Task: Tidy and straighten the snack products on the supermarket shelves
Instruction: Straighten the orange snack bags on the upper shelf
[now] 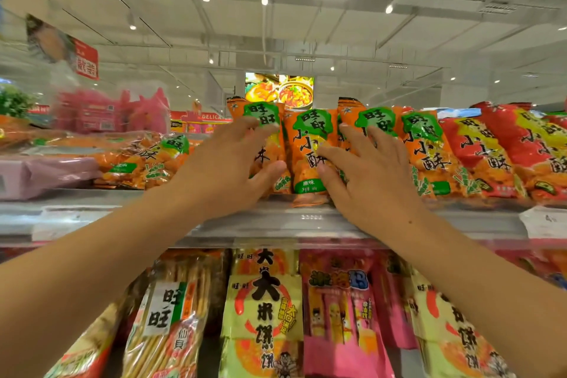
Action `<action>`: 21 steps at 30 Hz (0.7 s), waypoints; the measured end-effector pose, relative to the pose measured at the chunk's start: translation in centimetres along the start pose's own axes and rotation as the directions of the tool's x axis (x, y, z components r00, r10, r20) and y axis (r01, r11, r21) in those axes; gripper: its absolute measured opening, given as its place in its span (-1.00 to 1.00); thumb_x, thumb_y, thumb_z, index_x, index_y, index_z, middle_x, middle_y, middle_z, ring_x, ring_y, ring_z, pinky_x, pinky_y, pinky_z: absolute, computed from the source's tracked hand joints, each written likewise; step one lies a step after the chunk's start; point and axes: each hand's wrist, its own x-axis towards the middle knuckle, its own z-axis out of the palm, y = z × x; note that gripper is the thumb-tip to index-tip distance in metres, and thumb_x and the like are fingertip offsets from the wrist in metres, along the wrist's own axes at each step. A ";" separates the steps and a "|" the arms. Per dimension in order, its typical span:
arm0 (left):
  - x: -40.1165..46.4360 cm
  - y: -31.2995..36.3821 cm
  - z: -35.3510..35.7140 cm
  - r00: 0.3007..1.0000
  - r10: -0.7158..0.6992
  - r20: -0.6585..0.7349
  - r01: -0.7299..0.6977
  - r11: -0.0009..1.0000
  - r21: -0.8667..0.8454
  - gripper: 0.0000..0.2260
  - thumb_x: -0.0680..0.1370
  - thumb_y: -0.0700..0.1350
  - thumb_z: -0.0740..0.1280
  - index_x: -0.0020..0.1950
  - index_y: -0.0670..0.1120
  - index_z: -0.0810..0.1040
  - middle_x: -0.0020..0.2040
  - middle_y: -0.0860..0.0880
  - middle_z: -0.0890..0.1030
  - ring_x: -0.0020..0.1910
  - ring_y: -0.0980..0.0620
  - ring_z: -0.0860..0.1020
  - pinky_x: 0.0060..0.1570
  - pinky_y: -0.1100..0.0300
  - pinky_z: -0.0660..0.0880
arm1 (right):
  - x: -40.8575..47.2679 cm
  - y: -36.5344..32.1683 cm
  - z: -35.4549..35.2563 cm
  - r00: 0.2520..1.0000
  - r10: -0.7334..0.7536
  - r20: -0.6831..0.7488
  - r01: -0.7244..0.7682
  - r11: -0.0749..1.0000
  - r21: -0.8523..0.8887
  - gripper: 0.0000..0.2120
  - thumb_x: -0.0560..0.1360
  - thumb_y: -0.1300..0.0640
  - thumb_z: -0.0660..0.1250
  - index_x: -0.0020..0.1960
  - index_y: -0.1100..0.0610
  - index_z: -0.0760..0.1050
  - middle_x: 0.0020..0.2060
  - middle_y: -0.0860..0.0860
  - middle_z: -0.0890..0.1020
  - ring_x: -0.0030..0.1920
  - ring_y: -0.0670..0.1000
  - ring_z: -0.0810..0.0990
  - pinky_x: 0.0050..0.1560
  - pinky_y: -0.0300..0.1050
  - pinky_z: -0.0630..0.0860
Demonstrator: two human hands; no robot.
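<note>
1. Up at the centre of the frame, a row of glossy orange snack bags with green top labels (310,150) stands upright on the top shelf, packed side by side.
2. Resting flat on the bags left of centre is the left hand (227,169); its fingers (245,129) are straight and slightly spread, the thumb stretched toward the middle bag.
3. Just right of it, the right hand (368,172) lies on the neighbouring bags, fingers (352,135) spread and straight, pressing on the fronts rather than pinching.
4. Further right stand red foil bags with yellow patches (503,150), leaning against the orange ones.
5. At mid left, more orange bags (138,159) lie toppled flat on the same shelf.
6. Below runs the clear plastic shelf edge strip (276,224).
7. Along the bottom, a yellow rice-cracker pack (264,301) and a pink snack pack (337,310) fill the lower shelf.
</note>
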 end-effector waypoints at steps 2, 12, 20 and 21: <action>-0.7 0.8 0.4 0.996 0.085 0.026 -0.086 0.995 0.053 -0.49 0.60 0.26 -0.02 0.52 0.14 0.23 0.53 -0.03 0.22 0.51 -0.08 0.13 0.41 -0.09 0.24 | -0.2 0.0 0.2 0.998 0.026 0.058 -0.025 0.999 -0.021 -0.64 0.61 -0.15 0.10 0.33 -0.13 0.47 0.45 0.06 0.38 0.47 0.29 0.21 0.42 0.31 0.04; -1.1 0.9 1.4 0.997 0.079 0.015 -0.080 0.995 0.062 -0.56 0.64 0.12 -0.03 0.49 0.05 0.31 0.47 -0.04 0.34 0.49 -0.09 0.20 0.40 -0.07 0.26 | -0.5 -0.2 0.9 1.000 -0.005 0.007 0.005 0.999 -0.050 -0.56 0.60 -0.09 0.01 0.36 -0.02 0.47 0.38 0.09 0.47 0.43 0.25 0.32 0.36 0.24 0.23; -2.5 1.6 1.7 0.969 0.166 -0.181 -0.124 0.968 0.219 -0.51 0.65 0.10 0.02 0.48 -0.11 0.35 0.50 -0.15 0.31 0.51 -0.20 0.18 0.36 -0.23 0.27 | -2.2 -0.4 1.2 0.981 -0.057 -0.186 0.051 0.998 -0.034 -0.58 0.64 -0.05 0.03 0.38 0.05 0.47 0.47 0.17 0.34 0.50 0.21 0.21 0.48 0.09 -0.01; -3.1 1.8 2.1 0.962 0.169 -0.216 -0.121 0.968 0.218 -0.53 0.65 0.09 0.04 0.47 -0.12 0.36 0.50 -0.15 0.31 0.51 -0.20 0.20 0.36 -0.22 0.27 | -2.8 -0.3 1.4 0.973 -0.065 -0.223 0.061 0.998 -0.024 -0.59 0.64 -0.03 0.05 0.37 0.07 0.47 0.46 0.18 0.34 0.50 0.22 0.21 0.47 0.10 -0.01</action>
